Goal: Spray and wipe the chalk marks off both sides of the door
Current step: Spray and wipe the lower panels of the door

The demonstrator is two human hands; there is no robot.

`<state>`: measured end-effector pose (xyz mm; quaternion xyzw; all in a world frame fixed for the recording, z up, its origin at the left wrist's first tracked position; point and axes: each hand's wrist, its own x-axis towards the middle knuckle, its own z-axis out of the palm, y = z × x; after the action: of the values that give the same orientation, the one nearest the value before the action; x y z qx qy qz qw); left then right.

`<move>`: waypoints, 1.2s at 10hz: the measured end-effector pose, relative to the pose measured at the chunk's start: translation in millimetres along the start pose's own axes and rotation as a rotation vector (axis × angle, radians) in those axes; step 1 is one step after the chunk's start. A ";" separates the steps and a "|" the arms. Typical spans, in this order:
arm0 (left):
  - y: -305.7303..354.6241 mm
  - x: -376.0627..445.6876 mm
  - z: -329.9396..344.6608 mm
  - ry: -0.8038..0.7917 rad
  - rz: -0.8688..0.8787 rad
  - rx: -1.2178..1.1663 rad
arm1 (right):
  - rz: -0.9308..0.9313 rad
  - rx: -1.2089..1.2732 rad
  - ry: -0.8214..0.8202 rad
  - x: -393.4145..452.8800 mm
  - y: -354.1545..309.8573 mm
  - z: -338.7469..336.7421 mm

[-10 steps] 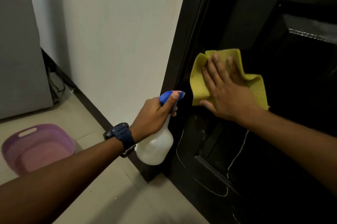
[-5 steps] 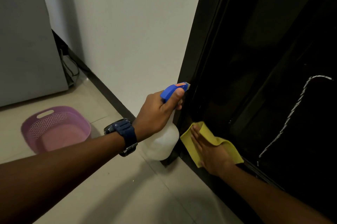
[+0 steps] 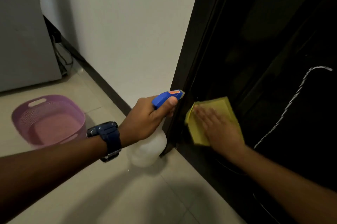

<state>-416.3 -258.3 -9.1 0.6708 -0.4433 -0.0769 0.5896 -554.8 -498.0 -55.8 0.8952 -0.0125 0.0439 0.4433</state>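
Observation:
The dark door [image 3: 273, 32] fills the right side of the view. A white chalk line [image 3: 291, 103] curves down its lower panel. My right hand [image 3: 218, 128] presses a folded yellow cloth [image 3: 218, 105] flat against the door's lower left part, fingers straight and blurred by motion. My left hand [image 3: 147, 116] grips a white spray bottle [image 3: 147, 150] by its blue trigger head [image 3: 164, 98], with the nozzle close to the door's edge. The bottle's body hangs below my fist, just above the floor.
A white wall [image 3: 136, 32] with a dark skirting board runs left of the door frame. A purple plastic basket [image 3: 49, 119] sits on the tiled floor at left. Behind it stands a grey appliance [image 3: 23, 32] with cables beside it.
My right hand has slid the cloth from mid-door down to the bottom edge, then slightly up and right. The left hand keeps holding the bottle in about the same place.

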 end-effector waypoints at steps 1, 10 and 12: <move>-5.7 -6.1 -4.6 -0.020 -0.004 0.021 | 0.205 0.023 0.153 10.6 71.4 -46.0; -45.3 8.3 25.6 -0.123 -0.049 0.121 | 0.181 0.099 -0.337 11.3 -153.7 117.8; -52.5 19.4 36.1 -0.181 -0.118 0.112 | 0.029 -0.207 -0.333 -7.0 -186.7 149.7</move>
<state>-400.8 -302.3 -56.6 0.7177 -0.4582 -0.1468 0.5033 -540.2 -503.8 -294.7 0.8395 -0.1031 -0.1001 0.5240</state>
